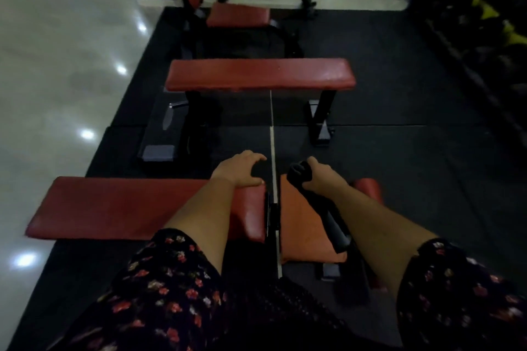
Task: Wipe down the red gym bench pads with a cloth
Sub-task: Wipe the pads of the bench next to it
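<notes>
while right hand [319, 179] grips cloth [298, 172], left [238, 169] touches pad [114, 205]

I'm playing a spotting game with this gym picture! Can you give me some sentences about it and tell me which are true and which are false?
1. The right hand holds a dark cloth. True.
2. The left hand holds a cloth too. False: it holds nothing and rests on the end of the near red pad.
3. A flat bench stands ahead on the black mat. True.
4. That flat bench has a blue pad. False: its pad is red, like the near one.
</notes>
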`<state>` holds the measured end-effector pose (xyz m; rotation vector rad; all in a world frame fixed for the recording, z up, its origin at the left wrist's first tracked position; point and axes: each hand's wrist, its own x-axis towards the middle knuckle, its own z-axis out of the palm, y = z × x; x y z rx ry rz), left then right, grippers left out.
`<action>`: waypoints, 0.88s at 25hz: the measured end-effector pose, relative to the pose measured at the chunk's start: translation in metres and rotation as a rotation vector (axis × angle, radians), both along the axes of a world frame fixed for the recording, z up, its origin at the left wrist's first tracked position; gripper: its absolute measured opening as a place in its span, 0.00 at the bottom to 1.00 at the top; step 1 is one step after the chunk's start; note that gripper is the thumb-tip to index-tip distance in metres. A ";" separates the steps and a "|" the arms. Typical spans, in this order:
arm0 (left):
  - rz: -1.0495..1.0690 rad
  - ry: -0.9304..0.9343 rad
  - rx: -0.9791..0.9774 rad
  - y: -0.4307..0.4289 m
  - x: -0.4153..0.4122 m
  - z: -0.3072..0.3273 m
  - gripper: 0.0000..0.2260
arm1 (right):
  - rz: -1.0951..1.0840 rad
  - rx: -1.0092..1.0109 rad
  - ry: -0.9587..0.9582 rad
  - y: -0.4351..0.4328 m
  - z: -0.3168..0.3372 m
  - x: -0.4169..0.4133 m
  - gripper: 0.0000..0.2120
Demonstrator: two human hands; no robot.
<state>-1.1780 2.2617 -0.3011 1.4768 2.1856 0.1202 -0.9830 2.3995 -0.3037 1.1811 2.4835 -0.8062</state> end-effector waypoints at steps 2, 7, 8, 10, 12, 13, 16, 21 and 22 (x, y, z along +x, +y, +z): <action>-0.040 0.014 0.020 0.018 0.007 0.003 0.31 | -0.085 -0.017 0.051 0.012 -0.002 0.010 0.24; -0.155 0.025 0.028 0.059 0.031 0.004 0.31 | -0.307 -0.105 0.210 0.032 -0.011 0.038 0.27; -0.176 0.023 0.028 0.064 0.034 0.002 0.31 | -0.334 -0.101 0.226 0.033 -0.015 0.045 0.26; -0.228 0.029 0.015 0.070 0.039 0.000 0.31 | -0.368 -0.074 0.223 0.034 -0.019 0.057 0.23; -0.278 0.027 0.005 0.076 0.040 -0.002 0.31 | -0.397 -0.040 0.201 0.034 -0.014 0.069 0.20; -0.299 0.021 0.005 0.079 0.040 -0.002 0.31 | -0.428 -0.017 0.184 0.033 -0.011 0.074 0.20; -0.367 0.010 0.044 0.092 0.034 -0.001 0.31 | -0.531 0.037 0.172 0.027 -0.004 0.080 0.20; -0.499 -0.034 0.095 0.095 0.026 -0.008 0.30 | -0.709 0.010 0.145 -0.006 -0.023 0.066 0.16; -0.515 -0.083 0.103 0.091 0.021 -0.013 0.30 | -0.761 0.018 0.117 -0.015 -0.035 0.062 0.16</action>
